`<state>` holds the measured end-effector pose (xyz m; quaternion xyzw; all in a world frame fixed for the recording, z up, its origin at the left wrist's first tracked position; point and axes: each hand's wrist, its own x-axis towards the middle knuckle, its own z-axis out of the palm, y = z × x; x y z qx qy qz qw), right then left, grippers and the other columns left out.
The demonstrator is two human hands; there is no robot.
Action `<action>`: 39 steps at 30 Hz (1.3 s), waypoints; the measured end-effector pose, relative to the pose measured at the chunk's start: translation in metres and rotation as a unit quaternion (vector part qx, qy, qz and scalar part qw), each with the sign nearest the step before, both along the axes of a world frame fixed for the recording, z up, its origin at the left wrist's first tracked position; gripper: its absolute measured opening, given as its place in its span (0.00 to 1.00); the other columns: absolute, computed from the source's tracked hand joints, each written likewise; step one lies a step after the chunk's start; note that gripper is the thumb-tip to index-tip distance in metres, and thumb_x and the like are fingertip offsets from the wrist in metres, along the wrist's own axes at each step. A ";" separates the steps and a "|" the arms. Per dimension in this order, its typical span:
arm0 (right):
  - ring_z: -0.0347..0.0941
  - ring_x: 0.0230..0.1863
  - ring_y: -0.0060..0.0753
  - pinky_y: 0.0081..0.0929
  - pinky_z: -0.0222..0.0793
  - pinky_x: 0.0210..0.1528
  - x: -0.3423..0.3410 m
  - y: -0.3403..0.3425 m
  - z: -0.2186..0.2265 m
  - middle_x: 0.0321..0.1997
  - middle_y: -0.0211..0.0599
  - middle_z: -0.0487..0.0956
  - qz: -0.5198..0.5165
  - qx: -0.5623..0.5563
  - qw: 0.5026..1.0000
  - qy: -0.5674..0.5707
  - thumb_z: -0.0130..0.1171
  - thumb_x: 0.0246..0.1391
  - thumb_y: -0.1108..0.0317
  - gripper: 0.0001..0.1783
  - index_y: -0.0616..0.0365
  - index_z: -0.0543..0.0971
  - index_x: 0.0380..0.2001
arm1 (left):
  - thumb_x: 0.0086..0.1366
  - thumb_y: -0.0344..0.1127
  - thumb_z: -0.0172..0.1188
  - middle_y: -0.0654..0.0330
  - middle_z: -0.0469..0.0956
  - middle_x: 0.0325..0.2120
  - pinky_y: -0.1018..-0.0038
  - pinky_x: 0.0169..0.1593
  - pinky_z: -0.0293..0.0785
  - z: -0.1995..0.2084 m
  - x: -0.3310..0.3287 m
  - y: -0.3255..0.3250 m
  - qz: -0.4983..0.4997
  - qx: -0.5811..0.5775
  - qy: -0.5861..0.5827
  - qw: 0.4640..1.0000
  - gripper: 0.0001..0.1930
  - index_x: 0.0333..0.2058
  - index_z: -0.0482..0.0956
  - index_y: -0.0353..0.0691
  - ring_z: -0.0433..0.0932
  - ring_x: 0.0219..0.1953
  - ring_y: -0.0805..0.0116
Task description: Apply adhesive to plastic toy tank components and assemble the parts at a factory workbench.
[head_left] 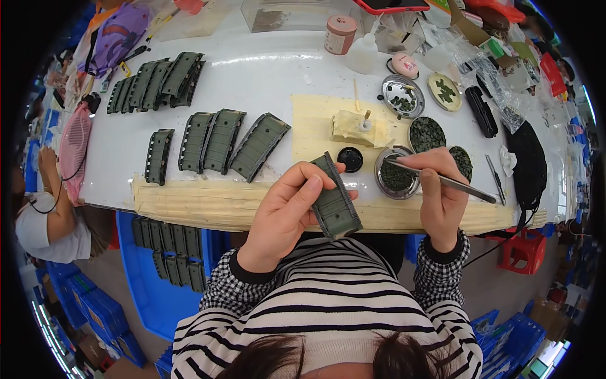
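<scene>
Left hand (284, 211) closed on green curved panel (336, 211), held tilted by cream-covered table edge (196, 201). Right hand (440, 192) pinches steel tweezers (464, 186), tips at round metal dish (379, 179) of dark green bits (400, 180) (whether tips grip one, cannot tell). Risks: slack pinch could drop bit; tips pushing rim could spill dish; loose left fingers could let panel slip; panel swung sideways could knock black round cup (350, 160).

Workshop, hand-assembly type. Lg white bench (252, 82), front edge covered w/ yellowish tape (208, 203); identical curved green pcs (210, 142) in rows, small dk-green bits (428, 134) in metal dishes (404, 115), squeeze bottle (362, 55). Blue bin (151, 309) w/ more pcs below; stacked blue crates (104, 306), red stool (524, 251), co-worker (53, 218) at far L.
</scene>
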<state>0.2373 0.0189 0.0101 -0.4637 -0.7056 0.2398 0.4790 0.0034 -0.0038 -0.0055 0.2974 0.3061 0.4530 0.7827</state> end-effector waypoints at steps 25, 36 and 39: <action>0.79 0.35 0.39 0.26 0.75 0.34 -0.032 -0.003 0.015 0.39 0.40 0.81 0.228 0.044 0.971 -0.051 0.67 0.45 0.61 0.19 0.61 0.81 0.39 | 0.75 0.44 0.41 0.67 0.67 0.28 0.82 0.31 0.77 -0.007 0.001 0.004 -0.060 -0.036 -0.045 0.997 0.16 0.30 0.65 0.41 0.73 0.29 0.80; 0.79 0.35 0.38 0.26 0.74 0.34 -0.036 -0.001 0.017 0.39 0.39 0.81 0.246 0.071 0.964 -0.074 0.68 0.42 0.65 0.20 0.61 0.81 0.40 | 0.75 0.44 0.41 0.68 0.65 0.29 0.82 0.32 0.76 -0.005 0.000 0.004 -0.070 -0.034 -0.058 0.995 0.16 0.31 0.66 0.41 0.69 0.30 0.83; 0.79 0.36 0.38 0.27 0.74 0.35 -0.035 -0.001 0.017 0.39 0.40 0.81 0.248 0.072 0.963 -0.081 0.68 0.42 0.65 0.20 0.61 0.81 0.40 | 0.75 0.44 0.41 0.68 0.65 0.29 0.82 0.33 0.76 -0.006 0.001 0.004 -0.068 -0.040 -0.065 0.995 0.16 0.31 0.66 0.41 0.69 0.31 0.83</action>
